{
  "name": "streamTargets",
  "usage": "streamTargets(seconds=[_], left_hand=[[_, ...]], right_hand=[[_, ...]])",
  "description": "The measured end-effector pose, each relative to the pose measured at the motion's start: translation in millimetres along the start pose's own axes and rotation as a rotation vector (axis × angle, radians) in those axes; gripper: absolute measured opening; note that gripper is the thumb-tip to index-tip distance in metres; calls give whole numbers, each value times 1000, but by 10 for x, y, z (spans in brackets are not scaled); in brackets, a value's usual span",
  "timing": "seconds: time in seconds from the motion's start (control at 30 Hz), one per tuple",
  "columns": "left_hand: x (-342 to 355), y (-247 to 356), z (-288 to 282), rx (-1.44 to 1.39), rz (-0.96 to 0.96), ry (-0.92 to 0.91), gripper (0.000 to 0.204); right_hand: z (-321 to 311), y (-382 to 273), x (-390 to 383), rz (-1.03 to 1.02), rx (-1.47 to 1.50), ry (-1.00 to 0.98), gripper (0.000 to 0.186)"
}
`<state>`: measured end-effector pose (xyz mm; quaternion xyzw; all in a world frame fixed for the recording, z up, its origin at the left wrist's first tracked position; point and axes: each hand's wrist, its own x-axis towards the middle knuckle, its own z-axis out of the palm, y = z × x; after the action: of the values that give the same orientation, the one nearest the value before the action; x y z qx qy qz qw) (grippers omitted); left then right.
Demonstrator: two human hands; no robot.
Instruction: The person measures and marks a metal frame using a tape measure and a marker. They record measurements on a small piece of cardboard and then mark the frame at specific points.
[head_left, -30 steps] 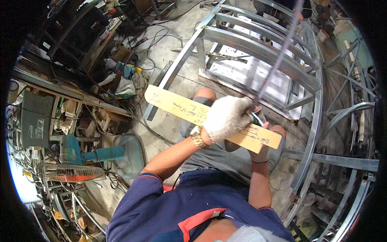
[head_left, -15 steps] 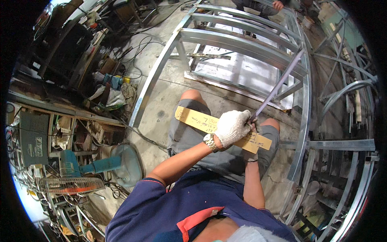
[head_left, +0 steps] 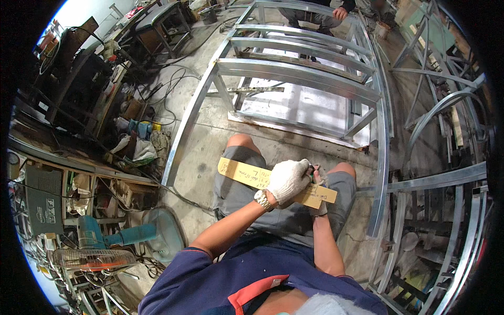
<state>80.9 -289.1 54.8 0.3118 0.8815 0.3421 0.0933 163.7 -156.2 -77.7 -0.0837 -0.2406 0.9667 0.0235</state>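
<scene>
I sit with a long, flat yellow strip (head_left: 240, 174) with handwriting on it lying across my thighs in grey shorts. My left hand (head_left: 287, 180), in a white knit glove with a metal watch at the wrist, is closed over the strip near its right end. My right hand (head_left: 321, 209), in a greyer glove, grips the same end from below. It is mostly hidden by the strip and the left hand. A small dark object (head_left: 315, 170) shows between the two hands; I cannot tell what it is.
A large curved galvanised steel frame (head_left: 299, 79) stands on the concrete floor right in front of my knees. More curved steel pieces (head_left: 436, 178) stand to the right. Fans (head_left: 92, 257), cables and cluttered shelves fill the left. Another person's hand (head_left: 340, 12) shows at the far top.
The strip and both hands have come down from raised in front of me to my lap. The long thin metal rod that rose from my right hand is no longer visible.
</scene>
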Motion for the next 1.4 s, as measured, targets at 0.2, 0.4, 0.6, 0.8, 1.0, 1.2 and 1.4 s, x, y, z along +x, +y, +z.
streamTargets(seconds=[0.2, 0.4, 0.6, 0.8, 1.0, 1.2, 1.4], left_hand=[[-17, 8, -476, -198, -38, 135, 26], [-172, -262, -1397, -436, -124, 134, 35], [-64, -557, -2007, -416, -229, 9, 54], [431, -1017, -2078, -193, -140, -168, 55], [763, -1442, -1801, -81, -130, -238, 58], [694, -1563, -1743, -28, 8, -289, 36], [666, -1485, -1721, 161, 19, -300, 44]], right_hand=[[192, -44, 35, -287, -250, 234, 36], [474, -454, -381, -135, -497, 270, 49], [1013, -920, -861, -350, -732, 268, 32], [1398, -1659, -1072, -594, -960, -31, 47], [1583, -2209, -862, -709, -1553, 119, 37], [1097, -2334, -315, -522, -1370, 6, 31], [712, -2402, -250, -479, -1119, -59, 38]])
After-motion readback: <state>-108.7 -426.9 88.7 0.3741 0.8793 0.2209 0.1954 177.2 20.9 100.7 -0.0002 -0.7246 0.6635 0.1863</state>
